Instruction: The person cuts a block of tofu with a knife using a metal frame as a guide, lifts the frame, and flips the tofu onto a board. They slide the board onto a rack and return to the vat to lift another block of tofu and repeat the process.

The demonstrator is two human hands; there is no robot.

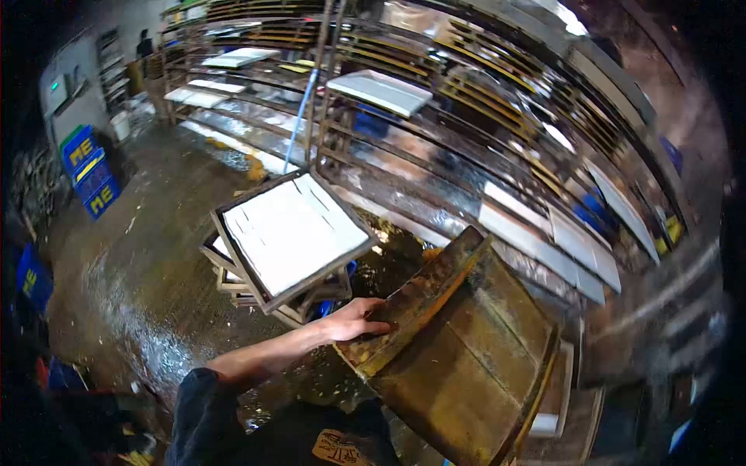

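Standing at the far left, blue crates (89, 167) are seen on the wet floor. From the lower left, the left arm is stretched almost straight below a stack of white-filled frames (287, 233). The left hand (359, 318) is clamped on the raised edge of a tilted brown tray (458, 365), lower right of centre.

A stack of white-filled frames (291, 233) sits on the wet floor (148, 272), blue crates (89, 171) left, racks (497, 101) behind.
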